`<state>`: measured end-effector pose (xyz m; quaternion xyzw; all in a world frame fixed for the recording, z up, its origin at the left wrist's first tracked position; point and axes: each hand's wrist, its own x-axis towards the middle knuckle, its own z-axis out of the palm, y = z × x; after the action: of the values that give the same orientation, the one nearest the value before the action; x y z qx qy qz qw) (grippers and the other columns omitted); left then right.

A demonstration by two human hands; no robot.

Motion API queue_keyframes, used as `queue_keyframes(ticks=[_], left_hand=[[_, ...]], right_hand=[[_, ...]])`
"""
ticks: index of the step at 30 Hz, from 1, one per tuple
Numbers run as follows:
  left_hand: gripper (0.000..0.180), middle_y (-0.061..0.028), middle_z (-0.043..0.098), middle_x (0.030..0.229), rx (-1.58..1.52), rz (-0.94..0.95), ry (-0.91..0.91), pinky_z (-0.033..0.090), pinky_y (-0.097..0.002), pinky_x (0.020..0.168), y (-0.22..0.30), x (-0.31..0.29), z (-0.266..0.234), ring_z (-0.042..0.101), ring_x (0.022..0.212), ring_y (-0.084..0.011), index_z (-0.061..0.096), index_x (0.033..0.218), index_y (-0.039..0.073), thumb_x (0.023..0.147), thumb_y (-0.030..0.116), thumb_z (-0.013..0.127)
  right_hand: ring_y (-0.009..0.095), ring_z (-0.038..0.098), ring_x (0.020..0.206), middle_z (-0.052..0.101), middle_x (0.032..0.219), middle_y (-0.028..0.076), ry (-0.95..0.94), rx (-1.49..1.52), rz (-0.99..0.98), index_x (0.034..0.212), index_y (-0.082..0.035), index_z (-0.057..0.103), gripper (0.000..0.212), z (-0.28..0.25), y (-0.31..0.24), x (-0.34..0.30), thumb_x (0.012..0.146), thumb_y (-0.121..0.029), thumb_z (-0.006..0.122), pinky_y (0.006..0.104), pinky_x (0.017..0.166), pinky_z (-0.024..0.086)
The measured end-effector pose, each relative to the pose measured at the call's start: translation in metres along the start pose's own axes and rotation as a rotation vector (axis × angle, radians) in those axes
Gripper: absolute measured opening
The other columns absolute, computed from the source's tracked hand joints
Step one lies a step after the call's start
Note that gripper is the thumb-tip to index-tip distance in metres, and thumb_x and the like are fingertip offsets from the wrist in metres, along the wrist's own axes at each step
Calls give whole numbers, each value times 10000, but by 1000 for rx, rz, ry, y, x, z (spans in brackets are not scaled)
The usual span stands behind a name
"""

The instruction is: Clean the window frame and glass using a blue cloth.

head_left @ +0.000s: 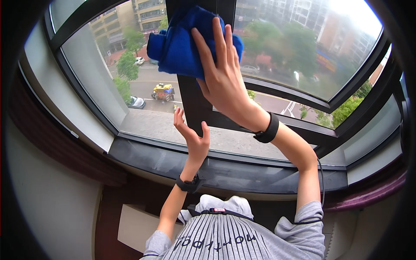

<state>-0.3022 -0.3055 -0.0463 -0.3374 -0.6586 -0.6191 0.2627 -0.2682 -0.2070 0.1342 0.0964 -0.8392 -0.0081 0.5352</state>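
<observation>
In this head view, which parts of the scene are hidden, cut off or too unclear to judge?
- Head view: the part of the blue cloth under the right hand is covered by that hand.
- The window frame post behind cloth and hand is hidden there.
- Whether the left hand touches the glass cannot be told.
- The street outside is blurred and small.
- The person's lower body is cut off by the bottom edge.

Dark window sill (242, 173) below glass, nothing visibly on it

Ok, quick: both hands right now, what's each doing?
Left hand: open, flat against the window glass, holding nothing.
Right hand: open, fingers spread, pressing a blue cloth against the dark window frame.
</observation>
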Motion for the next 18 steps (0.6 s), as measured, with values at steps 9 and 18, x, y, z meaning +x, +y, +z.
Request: queue_keyframes(ticks=[9,18], left_hand=[[823,-264,149,1515,-73,-17,-6,153,-509,1167,-8,4,21,169,1426,-421,65,1497,-83,888,97,588],[647,-179,336,1466,-190,-76,-46,223,-413,1171,-9,7,3,328,1390,-303,238,1499,-18,905,42,488]], right_hand=[[598,272,1332,15,1519,346,-83,108,147,1513,43,174,959,21,-15,-44,681,154,636,581,1091,362],[524,351,1243,160,1478,305,305,265,-1,1505,23,212,932,5,11,46,718,45,711,549,1054,367]])
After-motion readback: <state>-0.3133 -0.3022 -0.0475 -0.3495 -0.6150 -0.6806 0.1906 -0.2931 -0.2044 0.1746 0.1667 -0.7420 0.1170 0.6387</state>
